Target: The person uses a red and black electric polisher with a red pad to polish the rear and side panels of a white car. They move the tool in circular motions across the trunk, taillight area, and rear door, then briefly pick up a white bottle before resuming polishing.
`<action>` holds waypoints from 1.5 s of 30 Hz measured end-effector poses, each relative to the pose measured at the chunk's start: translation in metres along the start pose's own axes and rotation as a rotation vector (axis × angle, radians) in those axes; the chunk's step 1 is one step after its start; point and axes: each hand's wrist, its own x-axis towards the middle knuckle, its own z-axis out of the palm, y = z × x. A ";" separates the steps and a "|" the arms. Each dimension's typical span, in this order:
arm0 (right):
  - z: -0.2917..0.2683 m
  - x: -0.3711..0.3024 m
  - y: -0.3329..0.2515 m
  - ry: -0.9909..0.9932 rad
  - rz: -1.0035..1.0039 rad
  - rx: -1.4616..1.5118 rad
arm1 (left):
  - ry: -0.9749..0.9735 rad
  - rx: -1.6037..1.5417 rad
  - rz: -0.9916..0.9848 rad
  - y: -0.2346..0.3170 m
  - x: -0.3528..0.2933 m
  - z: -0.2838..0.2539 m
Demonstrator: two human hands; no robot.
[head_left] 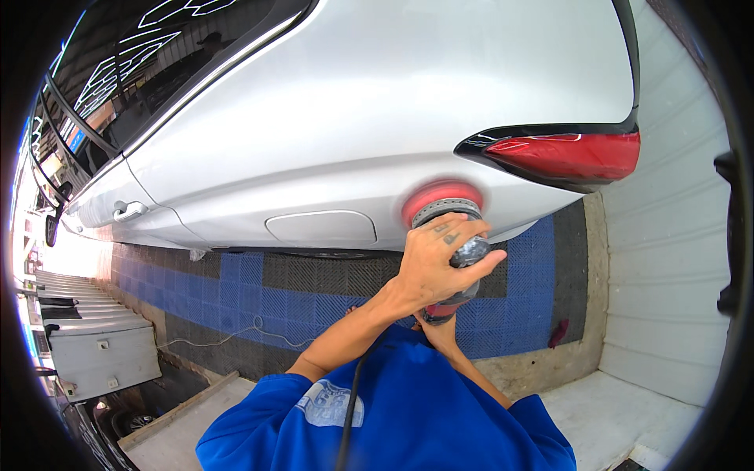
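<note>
A car polisher (472, 251) with a red round pad (444, 191) is pressed to the silver car's rear side panel (314, 177), just below the tail light. The pad's rim is blurred, as if spinning. My left hand (442, 255) lies over the polisher's head, fingers wrapped on its far side and thumb stretched along the near side. At the rear end of the tool, close to my chest, my right hand (437, 331) grips the handle from below; most of its fingers are hidden. A black cable (352, 408) runs over my blue shirt.
The red tail light (569, 155) and a closed fuel flap (322, 227) flank the pad. Blue and black floor tiles (361, 301) lie beneath, with a thin cord (208, 343) across them. A pale wall (664, 235) stands right, a grey cabinet (102, 357) left.
</note>
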 end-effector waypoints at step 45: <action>-0.025 0.047 0.055 -0.120 -0.297 -0.033 | -0.132 0.210 0.269 -0.037 -0.045 0.071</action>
